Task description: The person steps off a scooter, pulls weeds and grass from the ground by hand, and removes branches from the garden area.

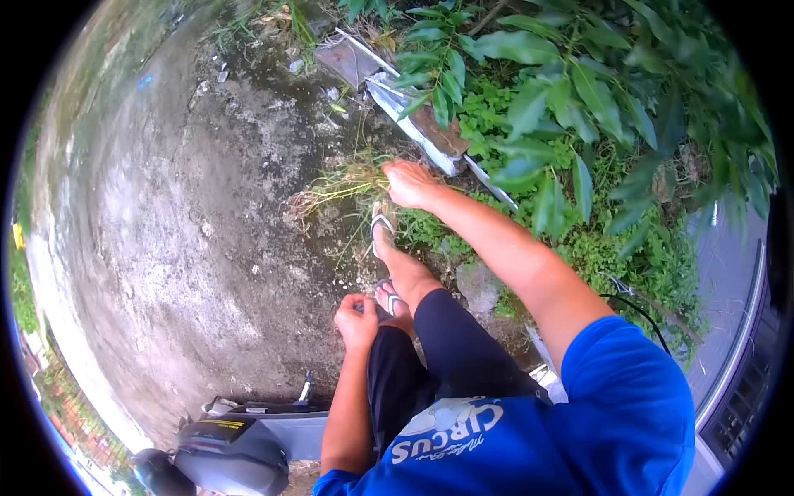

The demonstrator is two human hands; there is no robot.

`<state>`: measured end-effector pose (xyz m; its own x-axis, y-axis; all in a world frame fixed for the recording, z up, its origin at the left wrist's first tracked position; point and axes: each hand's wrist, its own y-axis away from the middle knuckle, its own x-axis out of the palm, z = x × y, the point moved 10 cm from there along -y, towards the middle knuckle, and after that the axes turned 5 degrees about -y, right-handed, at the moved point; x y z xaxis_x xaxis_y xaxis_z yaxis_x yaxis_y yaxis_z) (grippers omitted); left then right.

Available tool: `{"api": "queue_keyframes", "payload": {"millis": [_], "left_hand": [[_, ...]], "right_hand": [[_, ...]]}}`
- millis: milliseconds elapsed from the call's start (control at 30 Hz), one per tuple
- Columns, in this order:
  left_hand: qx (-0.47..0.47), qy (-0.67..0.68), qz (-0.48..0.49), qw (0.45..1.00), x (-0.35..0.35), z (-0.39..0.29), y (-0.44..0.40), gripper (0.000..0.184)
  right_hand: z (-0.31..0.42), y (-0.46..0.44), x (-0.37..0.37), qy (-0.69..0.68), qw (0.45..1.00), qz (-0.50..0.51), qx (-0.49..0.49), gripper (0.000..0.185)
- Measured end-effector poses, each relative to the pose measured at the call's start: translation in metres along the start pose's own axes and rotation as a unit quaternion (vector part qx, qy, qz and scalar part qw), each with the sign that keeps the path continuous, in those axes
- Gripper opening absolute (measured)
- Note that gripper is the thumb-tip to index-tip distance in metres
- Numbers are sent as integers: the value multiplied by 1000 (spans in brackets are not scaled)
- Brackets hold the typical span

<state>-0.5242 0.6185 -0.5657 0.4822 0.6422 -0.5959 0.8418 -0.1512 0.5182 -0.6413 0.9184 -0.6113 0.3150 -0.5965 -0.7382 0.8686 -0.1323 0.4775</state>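
Observation:
My right hand point(411, 183) stretches forward, its fingers wrapped round a bunch of weeds point(335, 188). The thin green and yellowish stems stick out to the left of the fist, ending in brownish, tangled tips above the concrete. My left hand point(356, 321) is closed, curled in front of my left knee beside my sandalled foot. Anything inside its fingers is hidden. A white-strapped flip-flop point(381, 221) on my forward foot is just below the weeds.
Rough, stained concrete point(190, 223) spreads to the left. White-edged broken slabs point(413, 124) border low green plants point(488, 116) ahead. Leafy branches point(571, 91) overhang the upper right. A grey motor scooter point(227, 455) is at the lower left, and a black cable point(641, 310) lies on the right.

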Motion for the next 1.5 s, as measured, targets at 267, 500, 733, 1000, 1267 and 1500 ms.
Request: {"api": "queue_keyframes", "payload": {"millis": [267, 500, 733, 1000, 1267, 1500], "left_hand": [[88, -10, 123, 988, 89, -87, -122, 21], [67, -38, 153, 985, 124, -66, -188, 18], [107, -68, 217, 968, 166, -34, -237, 24], [60, -43, 262, 962, 139, -61, -291, 21], [35, -54, 293, 954, 131, -68, -311, 23], [45, -62, 288, 955, 138, -64, -317, 23]], "right_hand": [[-40, -169, -14, 1, 999, 44, 0, 44], [-158, -249, -88, -23, 986, 3, 164, 39], [-349, -193, -149, 202, 954, -53, 215, 29], [-472, -185, -149, 390, 895, -165, 141, 12], [-515, -180, -107, 418, 879, -201, 108, 22], [-467, -174, -91, 368, 854, -368, 20, 20]]}}
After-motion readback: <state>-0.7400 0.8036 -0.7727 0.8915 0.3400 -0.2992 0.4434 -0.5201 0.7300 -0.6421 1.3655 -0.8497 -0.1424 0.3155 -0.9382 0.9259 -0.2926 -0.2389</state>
